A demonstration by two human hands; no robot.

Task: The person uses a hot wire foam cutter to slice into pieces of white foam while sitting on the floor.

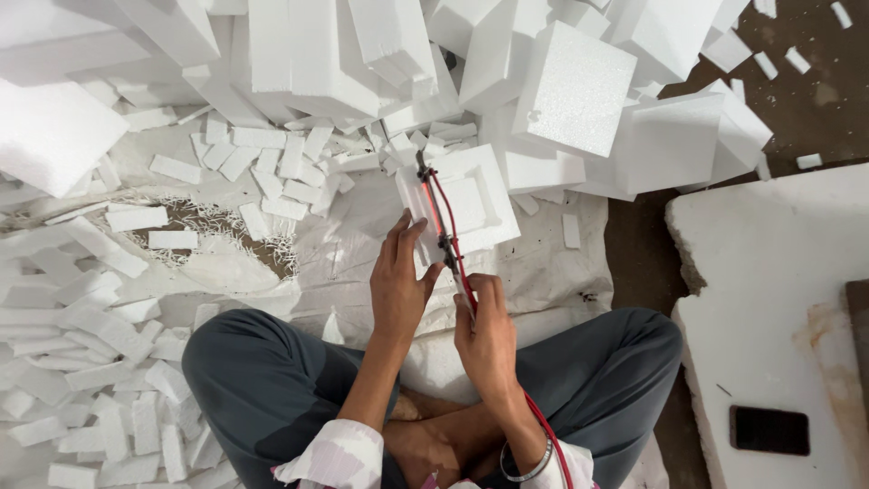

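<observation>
We sit cross-legged in grey trousers [272,380] on a white woven sheet [552,263], so the work lies low between our knees; ahead, big white foam blocks [570,86] are heaped, and to our left lie scattered short foam strips [109,362], seemingly offcuts kept out of the way; to our right a broad foam slab [769,272] rests on the dark floor [815,100]. The square foam piece [466,204], recessed in its middle, lies flat on the sheet just beyond our hands, near enough to be steadied and cut without leaning. Our left hand [400,285] stretches forward, palm down, fingers spread and pressing on the near left edge of the piece, likely to keep it from sliding. Our right hand [487,340] is curled closed around the handle end of a thin cutting tool [441,222] with a red wire, which lies along the piece's left side, tip pointing away; the red cable [543,426] trails back past a bangle [529,471] on that wrist.
</observation>
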